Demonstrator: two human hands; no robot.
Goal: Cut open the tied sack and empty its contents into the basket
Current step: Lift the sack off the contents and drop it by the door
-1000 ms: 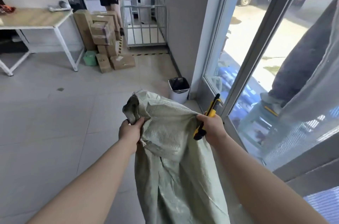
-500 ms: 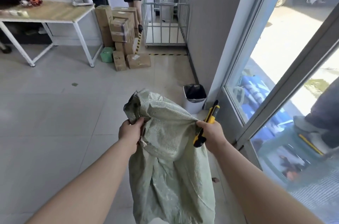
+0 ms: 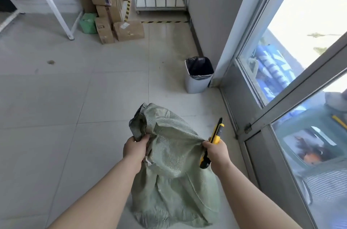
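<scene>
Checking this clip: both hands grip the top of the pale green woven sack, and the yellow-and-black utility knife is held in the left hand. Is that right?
Not quite. The head view shows the yellow-and-black utility knife in the right hand, not the left. The rest holds: the left hand and the right hand both grip the top of the pale green woven sack.

Ahead and to our left the tiled floor (image 3: 90, 97) lies open. A lined bin (image 3: 198, 75) stands against the wall beside the glass door (image 3: 281, 116), which closes our right. Stacked boxes (image 3: 110, 13) and a table leg (image 3: 56, 7) crowd the far corner, apparently well apart.
</scene>
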